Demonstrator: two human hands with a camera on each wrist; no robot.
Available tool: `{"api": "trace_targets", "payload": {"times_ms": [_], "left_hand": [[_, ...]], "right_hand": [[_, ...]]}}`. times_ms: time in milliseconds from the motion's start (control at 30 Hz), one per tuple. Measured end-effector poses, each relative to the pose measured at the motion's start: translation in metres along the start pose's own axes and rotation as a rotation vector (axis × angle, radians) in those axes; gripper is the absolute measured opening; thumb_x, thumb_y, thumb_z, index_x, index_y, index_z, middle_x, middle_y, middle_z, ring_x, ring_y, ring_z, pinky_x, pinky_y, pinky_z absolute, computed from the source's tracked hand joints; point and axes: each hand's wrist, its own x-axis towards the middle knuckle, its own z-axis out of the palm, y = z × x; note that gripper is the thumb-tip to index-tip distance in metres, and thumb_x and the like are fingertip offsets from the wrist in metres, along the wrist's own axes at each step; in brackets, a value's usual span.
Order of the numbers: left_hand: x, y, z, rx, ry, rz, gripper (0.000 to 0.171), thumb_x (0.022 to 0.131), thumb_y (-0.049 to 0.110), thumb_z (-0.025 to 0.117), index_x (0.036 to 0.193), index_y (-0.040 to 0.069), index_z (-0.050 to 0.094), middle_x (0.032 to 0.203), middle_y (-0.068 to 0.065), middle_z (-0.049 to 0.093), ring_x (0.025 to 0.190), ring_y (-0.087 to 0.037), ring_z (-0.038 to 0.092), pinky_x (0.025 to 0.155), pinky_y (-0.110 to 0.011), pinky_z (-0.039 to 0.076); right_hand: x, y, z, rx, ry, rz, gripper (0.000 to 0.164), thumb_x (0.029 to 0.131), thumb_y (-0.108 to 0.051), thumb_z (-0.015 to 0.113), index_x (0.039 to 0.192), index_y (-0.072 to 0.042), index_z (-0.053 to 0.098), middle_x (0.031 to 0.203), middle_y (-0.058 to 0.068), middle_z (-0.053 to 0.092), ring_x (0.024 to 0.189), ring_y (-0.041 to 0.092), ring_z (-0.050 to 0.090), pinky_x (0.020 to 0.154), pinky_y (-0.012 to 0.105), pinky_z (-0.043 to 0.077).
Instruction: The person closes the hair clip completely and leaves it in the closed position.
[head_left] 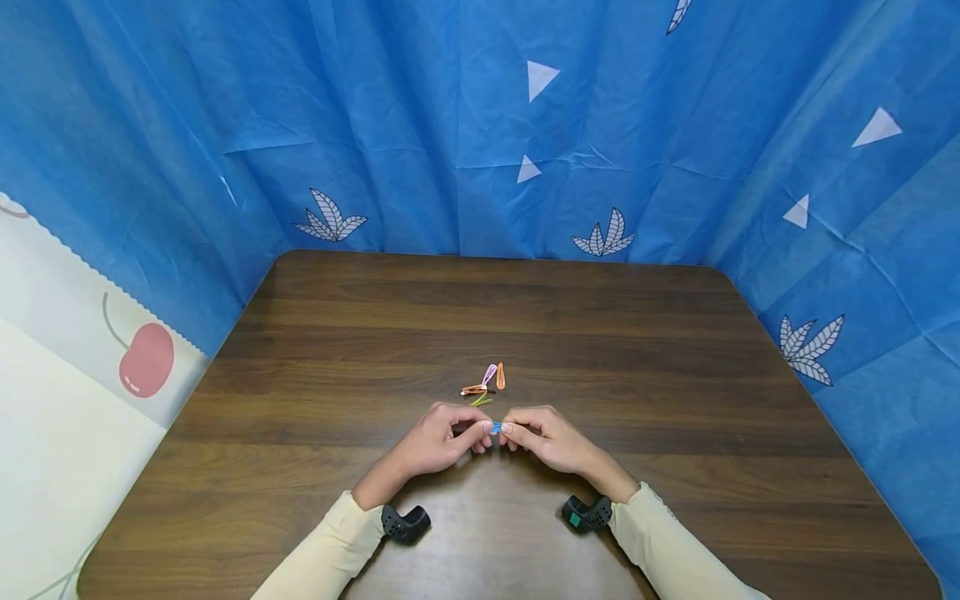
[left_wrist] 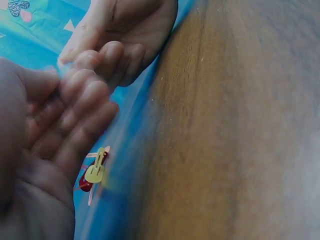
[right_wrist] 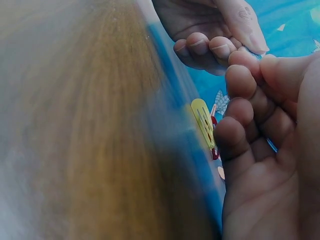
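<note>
A small blue hair clip (head_left: 496, 427) is held between both hands near the middle of the table, mostly covered by the fingertips. My left hand (head_left: 442, 437) pinches one end between thumb and forefinger. The opposite end is pinched the same way by my right hand (head_left: 553, 438). Just beyond the hands lie several loose snap hair clips: a yellow clip (right_wrist: 202, 122), a pink clip (head_left: 490, 374), an orange clip (head_left: 501, 376) and another orange clip (head_left: 472, 390). A dark red clip (left_wrist: 86, 183) shows behind the yellow one in the left wrist view.
The brown wooden table (head_left: 600, 350) has rounded corners. A blue curtain (head_left: 420, 125) with leaf and triangle prints hangs along its far and right sides. At the left is a pale cloth (head_left: 75, 333) with a cherry print.
</note>
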Motion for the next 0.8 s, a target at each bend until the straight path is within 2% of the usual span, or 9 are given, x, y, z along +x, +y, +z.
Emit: {"api": "trace_targets", "payload": {"times_ms": [267, 567, 667, 800], "left_hand": [[0.000, 0.008, 0.001, -0.014, 0.004, 0.019, 0.015, 0.096, 0.006, 0.057, 0.089, 0.002, 0.070, 0.074, -0.011, 0.070, 0.064, -0.024, 0.067, 0.062, -0.023, 0.054], [0.001, -0.004, 0.000, -0.036, -0.017, 0.027, 0.016, 0.098, 0.021, 0.057, 0.090, 0.015, 0.070, 0.075, 0.001, 0.069, 0.066, -0.009, 0.066, 0.064, -0.023, 0.055], [0.002, -0.006, 0.000, -0.043, -0.020, 0.040, 0.017, 0.098, 0.022, 0.056, 0.089, 0.015, 0.070, 0.075, 0.002, 0.069, 0.065, -0.009, 0.066, 0.064, -0.024, 0.055], [0.002, -0.006, 0.000, -0.043, -0.021, 0.022, 0.018, 0.098, 0.022, 0.056, 0.089, 0.015, 0.069, 0.075, 0.000, 0.070, 0.066, -0.012, 0.066, 0.064, -0.023, 0.055]], "right_hand": [[0.000, 0.000, -0.001, 0.006, -0.004, -0.004, 0.020, 0.098, -0.005, 0.050, 0.084, -0.002, 0.063, 0.070, 0.013, 0.059, 0.065, 0.026, 0.055, 0.061, 0.022, 0.045], [0.001, 0.001, -0.001, 0.007, -0.007, -0.001, 0.020, 0.099, -0.006, 0.051, 0.083, -0.001, 0.063, 0.070, 0.013, 0.059, 0.065, 0.026, 0.055, 0.061, 0.022, 0.045], [0.001, 0.001, -0.001, 0.011, -0.009, 0.005, 0.020, 0.099, -0.006, 0.051, 0.083, -0.001, 0.063, 0.070, 0.013, 0.059, 0.065, 0.026, 0.055, 0.061, 0.022, 0.045], [0.001, 0.000, -0.002, 0.011, -0.008, 0.009, 0.020, 0.099, -0.006, 0.051, 0.083, -0.001, 0.063, 0.070, 0.013, 0.059, 0.064, 0.025, 0.055, 0.061, 0.021, 0.045]]}}
